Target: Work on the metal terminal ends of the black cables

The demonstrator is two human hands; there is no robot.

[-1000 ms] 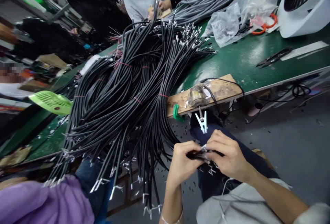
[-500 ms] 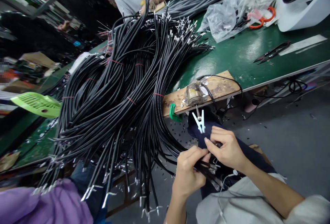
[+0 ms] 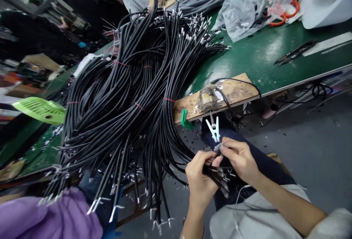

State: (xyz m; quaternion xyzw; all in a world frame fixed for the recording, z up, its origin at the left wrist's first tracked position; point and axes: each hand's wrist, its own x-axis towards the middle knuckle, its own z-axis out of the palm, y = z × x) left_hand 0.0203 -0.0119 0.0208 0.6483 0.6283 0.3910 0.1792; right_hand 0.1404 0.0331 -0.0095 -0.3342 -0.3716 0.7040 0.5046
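Currently our L hand (image 3: pixel 202 174) is closed round a few black cables (image 3: pixel 217 180), silvery ends sticking out below, & our R hand (image 3: pixel 243 160) pinches a cable's greyish tip (image 3: pixel 218 147) (blurry) btwn its fingers (image 3: pixel 228 144), above our lap. Just beyond: lt-blue clothespin (image 3: pixel 216 137) by the motor (image 3: pixel 207 101), which sits on a wooden board (image 3: pixel 243 89) w/ green clamp (image 3: pixel 187 123). Big black cable bundle (image 3: pixel 115 119) to the L. Farther off on the green table (image 3: pixel 247 64): snips (image 3: pixel 298 52), then clear plastic bag (image 3: pixel 238 15).
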